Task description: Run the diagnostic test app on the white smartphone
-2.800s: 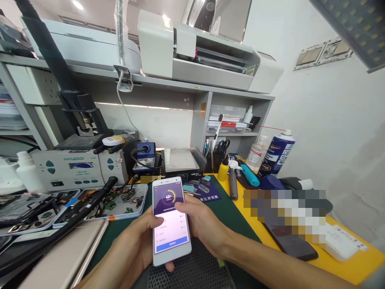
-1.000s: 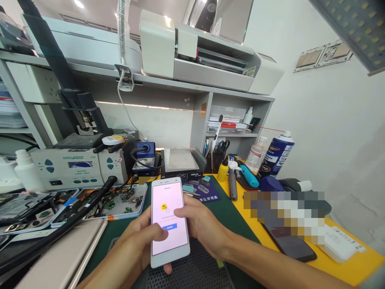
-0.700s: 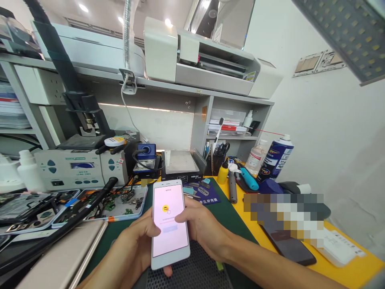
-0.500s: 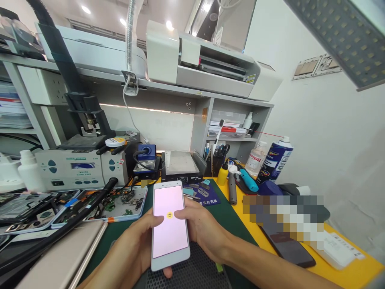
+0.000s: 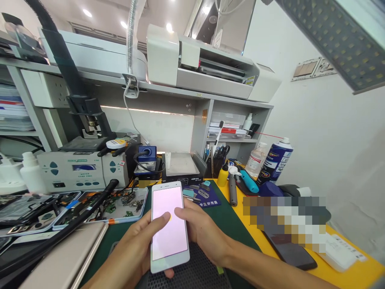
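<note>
A white smartphone [image 5: 170, 241] is held upright between both hands, its screen lit pale pink. My left hand [image 5: 141, 237] grips its left edge, with the thumb lying over the middle of the screen and mostly covering a small yellow icon. On the other edge, my right hand [image 5: 201, 224] holds the phone with its thumb tip over the screen's right side. A fingertip shows below the phone's bottom edge; the other fingers are hidden behind it. Beneath is a black perforated mat [image 5: 192, 273] on a green work mat [image 5: 234, 224].
To the left stand a hot-air station [image 5: 87, 172], trays of phone parts [image 5: 132, 200] and a gold-coloured device [image 5: 63, 253]. A black hose crosses there. Rightward are a yellow bottle [image 5: 222, 176], a spray can [image 5: 275, 162] and a dark phone [image 5: 288, 251]. Blades lie on a blue card [image 5: 213, 198].
My left thumb has moved right and inward across the screen, now covering most of the yellow icon. Both hands keep hold of the smartphone, and the view has shifted slightly.
</note>
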### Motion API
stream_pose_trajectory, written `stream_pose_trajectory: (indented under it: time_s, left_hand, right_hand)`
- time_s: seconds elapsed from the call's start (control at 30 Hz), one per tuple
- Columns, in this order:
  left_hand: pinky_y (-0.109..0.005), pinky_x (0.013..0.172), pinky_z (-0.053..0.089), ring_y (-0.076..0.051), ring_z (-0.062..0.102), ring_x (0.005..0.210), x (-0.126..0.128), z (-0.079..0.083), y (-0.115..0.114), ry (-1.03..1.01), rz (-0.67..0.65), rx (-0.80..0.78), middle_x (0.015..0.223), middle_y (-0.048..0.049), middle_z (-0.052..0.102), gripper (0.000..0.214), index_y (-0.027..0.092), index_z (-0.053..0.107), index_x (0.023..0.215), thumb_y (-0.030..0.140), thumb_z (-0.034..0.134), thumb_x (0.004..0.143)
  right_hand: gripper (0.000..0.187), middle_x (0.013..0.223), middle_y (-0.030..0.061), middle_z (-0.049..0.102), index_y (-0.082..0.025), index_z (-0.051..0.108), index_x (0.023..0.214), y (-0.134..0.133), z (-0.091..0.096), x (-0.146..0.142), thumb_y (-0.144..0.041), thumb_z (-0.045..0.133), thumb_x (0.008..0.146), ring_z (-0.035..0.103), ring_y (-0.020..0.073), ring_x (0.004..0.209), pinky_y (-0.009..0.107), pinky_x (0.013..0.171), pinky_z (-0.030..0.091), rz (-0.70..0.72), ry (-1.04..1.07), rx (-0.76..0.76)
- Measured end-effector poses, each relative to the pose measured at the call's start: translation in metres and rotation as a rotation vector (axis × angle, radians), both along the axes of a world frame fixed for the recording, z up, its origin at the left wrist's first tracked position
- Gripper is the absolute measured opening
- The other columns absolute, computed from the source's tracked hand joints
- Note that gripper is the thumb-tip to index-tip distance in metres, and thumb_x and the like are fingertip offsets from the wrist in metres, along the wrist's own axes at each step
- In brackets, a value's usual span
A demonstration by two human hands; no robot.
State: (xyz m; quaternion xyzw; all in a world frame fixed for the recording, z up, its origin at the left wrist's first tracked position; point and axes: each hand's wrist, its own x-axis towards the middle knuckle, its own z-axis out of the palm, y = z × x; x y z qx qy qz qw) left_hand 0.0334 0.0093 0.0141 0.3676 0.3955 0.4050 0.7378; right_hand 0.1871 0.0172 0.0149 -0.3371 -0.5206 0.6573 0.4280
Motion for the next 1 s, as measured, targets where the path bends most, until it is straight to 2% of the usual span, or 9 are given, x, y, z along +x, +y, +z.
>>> stream_pose_trajectory:
  time_s: [0.17,0.3,0.47,0.7,0.77,0.9,1.0]
  left_hand:
    - [-0.027,0.041,0.053,-0.019,0.064,0.056,0.000,-0.003,-0.003,0.023,-0.005,0.043,0.065,-0.0020,0.068,0.059,0.015,0.045,0.139,0.036,0.067,0.089]
    - [-0.028,0.042,0.053,-0.020,0.064,0.059,-0.003,-0.006,-0.001,-0.008,-0.028,0.038,0.068,-0.0029,0.068,0.057,0.014,0.044,0.139,0.033,0.064,0.090]
    - [-0.032,0.045,0.055,-0.026,0.069,0.068,-0.004,-0.006,0.002,-0.055,-0.071,0.040,0.074,-0.0050,0.068,0.067,0.014,0.033,0.146,0.015,0.058,0.083]
    - [-0.032,0.046,0.055,-0.024,0.067,0.069,-0.003,-0.003,0.001,-0.015,-0.062,0.052,0.082,-0.0049,0.067,0.079,0.018,0.034,0.146,0.010,0.064,0.074]
    - [-0.034,0.045,0.055,-0.025,0.067,0.067,-0.003,-0.004,0.002,-0.032,-0.057,0.025,0.079,-0.0053,0.067,0.076,0.018,0.033,0.148,0.016,0.064,0.078]
    - [-0.036,0.046,0.055,-0.027,0.067,0.067,-0.006,-0.009,0.005,-0.161,-0.090,-0.056,0.081,-0.0082,0.070,0.064,0.015,0.038,0.145,0.039,0.058,0.089]
    - [-0.036,0.045,0.055,-0.028,0.069,0.069,-0.008,-0.010,0.007,-0.210,-0.126,-0.067,0.090,-0.0121,0.073,0.064,0.014,0.040,0.143,0.041,0.058,0.089]
  right_hand:
    - [0.042,0.101,0.0080,0.067,-0.019,0.059,0.126,-0.002,-0.002,-0.001,-0.047,0.054,0.096,0.062,0.0217,0.083,0.033,0.072,0.047,0.044,0.034,0.049]
    - [0.042,0.103,0.0081,0.067,-0.018,0.061,0.124,-0.002,-0.003,-0.003,-0.047,0.055,0.095,0.061,0.0219,0.088,0.032,0.076,0.046,0.027,0.047,0.051]
    - [0.050,0.095,0.0079,0.068,-0.019,0.061,0.124,0.001,-0.002,-0.002,-0.056,0.052,0.092,0.061,0.0234,0.080,0.031,0.066,0.043,-0.011,0.009,-0.059]
    - [0.053,0.094,0.0081,0.068,-0.018,0.061,0.124,0.000,0.001,-0.004,-0.057,0.054,0.089,0.061,0.0233,0.078,0.032,0.066,0.043,-0.020,-0.001,-0.068]
    - [0.052,0.095,0.0081,0.068,-0.019,0.061,0.125,-0.001,0.002,-0.004,-0.056,0.054,0.090,0.061,0.0231,0.078,0.032,0.067,0.043,-0.018,0.008,-0.058]
    - [0.047,0.094,0.0070,0.069,-0.020,0.060,0.126,-0.001,0.003,-0.003,-0.052,0.053,0.093,0.061,0.0221,0.078,0.031,0.066,0.043,-0.019,0.011,-0.053]
    - [0.044,0.094,0.0065,0.068,-0.020,0.061,0.126,-0.001,0.002,-0.003,-0.049,0.051,0.095,0.060,0.0216,0.077,0.030,0.065,0.043,-0.021,0.018,-0.039]
